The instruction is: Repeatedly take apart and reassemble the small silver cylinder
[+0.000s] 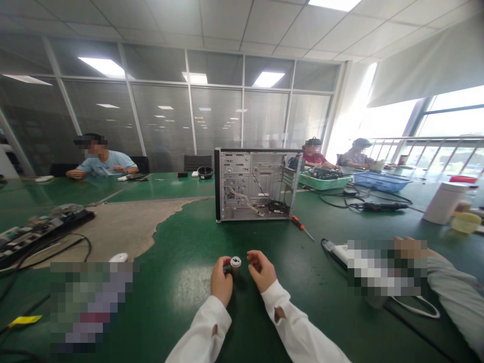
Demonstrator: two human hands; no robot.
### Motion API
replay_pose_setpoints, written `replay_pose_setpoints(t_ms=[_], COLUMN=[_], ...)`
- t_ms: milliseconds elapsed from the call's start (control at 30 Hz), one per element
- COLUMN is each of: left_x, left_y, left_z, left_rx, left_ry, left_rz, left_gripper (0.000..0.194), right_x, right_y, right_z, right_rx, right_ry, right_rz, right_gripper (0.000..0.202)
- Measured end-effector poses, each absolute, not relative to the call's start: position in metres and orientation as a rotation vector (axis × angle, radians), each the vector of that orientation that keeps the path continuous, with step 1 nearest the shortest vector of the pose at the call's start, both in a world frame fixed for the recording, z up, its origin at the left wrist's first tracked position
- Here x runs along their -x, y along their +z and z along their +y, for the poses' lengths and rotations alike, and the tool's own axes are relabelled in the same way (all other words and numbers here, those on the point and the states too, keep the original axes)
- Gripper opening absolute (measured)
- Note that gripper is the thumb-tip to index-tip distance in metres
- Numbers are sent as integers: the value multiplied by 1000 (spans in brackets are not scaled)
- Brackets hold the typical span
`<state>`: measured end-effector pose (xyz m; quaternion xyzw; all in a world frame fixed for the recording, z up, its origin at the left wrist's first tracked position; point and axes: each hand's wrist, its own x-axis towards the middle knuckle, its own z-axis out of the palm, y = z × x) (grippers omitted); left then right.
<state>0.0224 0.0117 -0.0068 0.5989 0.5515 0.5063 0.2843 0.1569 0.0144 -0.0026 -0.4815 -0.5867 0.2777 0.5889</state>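
Observation:
A small metallic cylinder [236,270] with a white-rimmed top stands upright on the green table in front of me. My left hand [221,282] curves around its left side, with thumb and fingers at the cylinder. Just to its right, my right hand [261,271] hovers with its fingers curled but apart, holding nothing. Beyond both hands stands an open computer case [257,186], its inside facing me, with loose cables [242,197] and a black fan [278,206] at the bottom. An orange-handled screwdriver [301,227] lies by the case's lower right corner.
Power strips and cables [41,229] lie at the left. A green basket [325,181], a blue basket [381,182] and a white container [446,202] are at the right. Another person's hand [410,250] rests near a blurred object. Several people sit across the table.

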Motion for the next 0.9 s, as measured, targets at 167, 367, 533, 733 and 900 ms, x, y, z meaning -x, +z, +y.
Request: replay_pose_setpoints(t_ms=[167, 367, 533, 733, 900], left_x=[-23, -22, -20, -18, -17], left_y=[-4, -4, -5, -5, -7], left_z=[12, 14, 15, 16, 17], left_rx=[-1543, -1457, -1458, -1445, -1435], left_ry=[1386, 1397, 1407, 1410, 1456], left_rz=[1475, 1448, 1452, 1442, 1400], left_gripper=[40, 40, 39, 42, 43], right_x=[-131, -119, -116, -120, -136], right_y=[-2, -6, -9, 0, 5], right_z=[-2, -3, -1, -10, -33], right_rx=[1150, 1257, 1325, 1319, 1306], right_ry=[627, 700, 644, 646, 652], right_rz=[-1486, -1482, -1426, -1455, -1496], right_gripper=[51, 60, 59, 49, 46])
